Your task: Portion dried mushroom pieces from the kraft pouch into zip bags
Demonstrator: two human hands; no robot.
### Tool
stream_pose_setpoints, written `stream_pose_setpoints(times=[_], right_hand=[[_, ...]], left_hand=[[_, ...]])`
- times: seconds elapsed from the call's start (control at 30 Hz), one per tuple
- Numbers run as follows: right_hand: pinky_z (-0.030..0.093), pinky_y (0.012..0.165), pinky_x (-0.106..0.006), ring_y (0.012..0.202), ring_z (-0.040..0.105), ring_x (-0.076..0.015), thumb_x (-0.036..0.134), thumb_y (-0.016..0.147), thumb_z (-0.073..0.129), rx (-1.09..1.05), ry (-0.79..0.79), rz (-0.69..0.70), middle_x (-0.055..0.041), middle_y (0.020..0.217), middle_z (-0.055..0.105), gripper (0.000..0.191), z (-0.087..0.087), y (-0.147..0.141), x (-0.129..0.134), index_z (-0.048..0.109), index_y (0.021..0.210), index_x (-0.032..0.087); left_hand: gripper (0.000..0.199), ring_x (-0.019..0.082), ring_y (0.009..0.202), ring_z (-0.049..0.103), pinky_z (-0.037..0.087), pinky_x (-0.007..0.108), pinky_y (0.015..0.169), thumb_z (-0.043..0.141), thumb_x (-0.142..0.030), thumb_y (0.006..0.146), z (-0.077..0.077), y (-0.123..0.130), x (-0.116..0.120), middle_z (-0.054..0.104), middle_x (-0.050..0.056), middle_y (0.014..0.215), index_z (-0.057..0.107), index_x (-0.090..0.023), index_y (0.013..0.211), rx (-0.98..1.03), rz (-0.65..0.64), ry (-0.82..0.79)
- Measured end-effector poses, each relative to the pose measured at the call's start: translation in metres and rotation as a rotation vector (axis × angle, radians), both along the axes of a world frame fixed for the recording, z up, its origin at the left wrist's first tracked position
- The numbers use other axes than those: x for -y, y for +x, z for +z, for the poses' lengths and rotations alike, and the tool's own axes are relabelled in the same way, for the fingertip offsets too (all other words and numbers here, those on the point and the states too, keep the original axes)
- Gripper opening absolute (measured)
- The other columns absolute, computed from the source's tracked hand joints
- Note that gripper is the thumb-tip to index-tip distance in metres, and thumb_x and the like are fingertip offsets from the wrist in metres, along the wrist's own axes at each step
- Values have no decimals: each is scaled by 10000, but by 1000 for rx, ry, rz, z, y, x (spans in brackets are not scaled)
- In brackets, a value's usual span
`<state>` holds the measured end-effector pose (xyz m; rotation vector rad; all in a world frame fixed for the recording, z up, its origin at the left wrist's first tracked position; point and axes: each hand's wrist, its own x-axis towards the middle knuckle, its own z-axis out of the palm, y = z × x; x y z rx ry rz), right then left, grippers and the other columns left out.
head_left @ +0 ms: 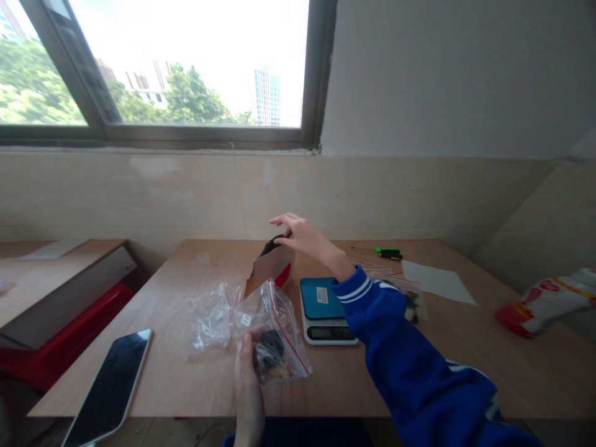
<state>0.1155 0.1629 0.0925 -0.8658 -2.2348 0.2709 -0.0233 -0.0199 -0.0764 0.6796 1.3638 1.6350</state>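
Note:
My left hand [249, 379] grips a clear zip bag [293, 332] from its left side, thumb in front. Inside the bag are dark and tan pieces, with a small white label near the top. Over the paper box [270, 267], which is brown and red and open at the top, hovers my right hand [300, 239]. Its fingers and thumb are apart, close to the dark contents [272, 245] showing at the opening. A kitchen scale [314, 310] with a blue top stands beside the bag, partly covered by my right sleeve. Other clear bags [209, 323] lie to the left.
A tablet [114, 385] lies at the table's left edge. Screwdrivers [388, 252], a white sheet [437, 280] and another filled zip bag [412, 304] are right of the scale. A red and white bottle [544, 304] lies at far right. A second table [69, 273] stands left.

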Motion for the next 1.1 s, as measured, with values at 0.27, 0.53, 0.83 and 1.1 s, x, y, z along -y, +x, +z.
stream_pose_setpoints(times=[0.27,0.53,0.83,1.1], right_hand=[[493,721,-256,777,587,-121,186,900,516,-305,-158,67,-34,923,618,114,4,12,39,621,941,169],[511,788,-261,860,626,-136,157,890,525,9,-683,375,-56,947,651,141,-38,29,110,624,989,139],[503,747,-261,857,599,-162,321,834,670,149,-610,271,-64,1035,610,268,-65,19,128,642,1045,160],[495,724,-250,770,606,-136,232,844,653,-2,-559,245,-28,881,637,83,-67,22,127,669,857,152]], left_hand=[[587,221,889,659,513,333,821,541,-690,751,3,-2,-3,724,54,920,702,-160,948,18,47,-32],[613,259,1151,596,433,407,1030,467,-684,811,-9,4,-1,697,78,1130,620,-204,1160,-28,70,-60],[777,292,1242,536,382,444,1083,501,-771,711,2,10,5,616,124,1294,556,-182,1214,-85,-10,-133],[708,259,1213,561,409,417,1063,456,-740,774,-1,10,4,644,101,1253,582,-188,1199,-85,-8,-111]])
